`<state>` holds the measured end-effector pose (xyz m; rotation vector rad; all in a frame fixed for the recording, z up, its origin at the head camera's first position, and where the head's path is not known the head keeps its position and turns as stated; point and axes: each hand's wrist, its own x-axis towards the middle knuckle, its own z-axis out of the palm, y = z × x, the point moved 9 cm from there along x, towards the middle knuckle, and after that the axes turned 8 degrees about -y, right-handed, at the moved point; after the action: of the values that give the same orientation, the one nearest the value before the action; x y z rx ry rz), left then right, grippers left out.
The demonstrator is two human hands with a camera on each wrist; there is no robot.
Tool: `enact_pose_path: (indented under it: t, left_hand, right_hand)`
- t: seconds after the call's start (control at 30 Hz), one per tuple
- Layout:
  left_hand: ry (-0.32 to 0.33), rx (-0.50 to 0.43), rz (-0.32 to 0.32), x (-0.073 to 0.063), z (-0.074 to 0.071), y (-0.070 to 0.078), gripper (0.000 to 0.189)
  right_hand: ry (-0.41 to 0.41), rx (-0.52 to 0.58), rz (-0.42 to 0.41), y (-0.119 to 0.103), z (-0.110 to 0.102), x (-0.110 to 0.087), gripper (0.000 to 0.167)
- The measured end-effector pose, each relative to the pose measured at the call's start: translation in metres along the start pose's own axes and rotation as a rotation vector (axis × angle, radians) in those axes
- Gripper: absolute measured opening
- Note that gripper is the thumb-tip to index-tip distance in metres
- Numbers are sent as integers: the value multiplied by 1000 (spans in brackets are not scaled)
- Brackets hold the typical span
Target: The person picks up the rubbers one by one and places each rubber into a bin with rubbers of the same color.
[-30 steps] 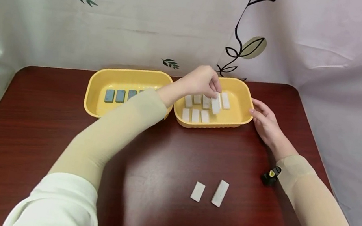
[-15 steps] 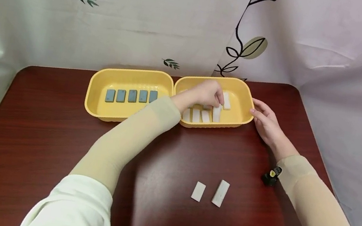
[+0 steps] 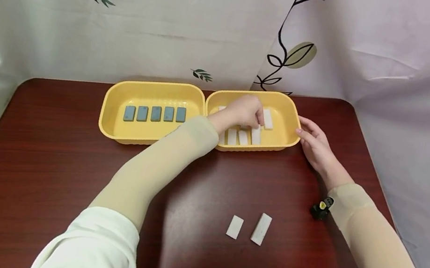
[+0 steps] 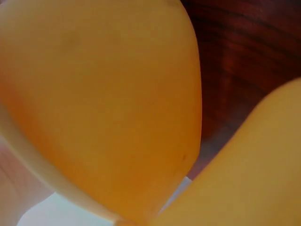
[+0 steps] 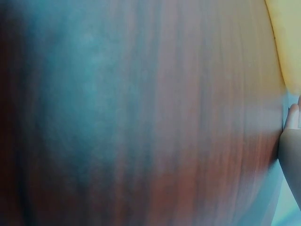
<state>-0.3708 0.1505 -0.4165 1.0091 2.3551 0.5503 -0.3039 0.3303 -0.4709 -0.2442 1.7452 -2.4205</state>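
Note:
In the head view, my left hand (image 3: 243, 110) is reaching down into the right yellow tray (image 3: 292, 140), pinching a white block (image 3: 255, 135) at its upper end. That block stands at the right end of the front row of white blocks (image 3: 243, 137). Part of the back row is hidden under the hand; one white block (image 3: 268, 120) shows to its right. My right hand (image 3: 317, 148) rests against the tray's right end, thumb at the rim and fingers extended along the outside. In the left wrist view, a yellow tray wall (image 4: 108, 94) fills most of the picture.
A left yellow tray (image 3: 109, 128) adjoins the right one and holds a row of several grey-blue blocks (image 3: 155, 113). Two white pieces, a short one (image 3: 235, 227) and a longer one (image 3: 261, 229), lie on the dark red table (image 3: 43, 162). A curtain (image 3: 152, 24) hangs behind.
My left hand has lowered the white block toward the tray's front side, beside the front row. The grey-blue row has become fully visible as the forearm shifted right. My right hand stays put.

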Motion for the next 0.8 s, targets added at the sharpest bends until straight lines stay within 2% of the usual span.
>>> enact_pose_path:
  t: [0.17,0.53,0.8]
  left_hand:
    - [-3,19,11,0,1,-1,14]
    - [40,68,16,0,2,-3,11]
    - [53,70,-14,-2,2,-7,7]
  right_hand:
    - [2,-6,4,2,0,2,37]
    - [2,-7,13,4,-3,3,35]
    - [5,-5,9,3,-3,3,34]
